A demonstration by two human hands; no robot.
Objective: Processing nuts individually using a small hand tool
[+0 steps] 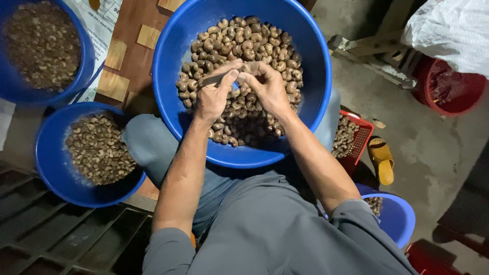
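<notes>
A large blue basin [316, 71] rests on my lap, piled with brown cashew nuts [254, 40]. Both hands meet over the pile. My left hand [213, 94] is closed on a small metal blade [213, 79], whose tip points right. My right hand [265, 84] pinches a single cashew nut [246, 69] against that blade tip. The nut is mostly hidden by my fingers.
Two more blue basins of cashew nuts stand at the left [51, 163] and far left [86, 66]. A red basket [359, 147] and another blue basin [400, 216] with nuts sit at the right. A yellow sandal [382, 160], a red tub [448, 97] and a white sack [451, 30] lie on the concrete floor.
</notes>
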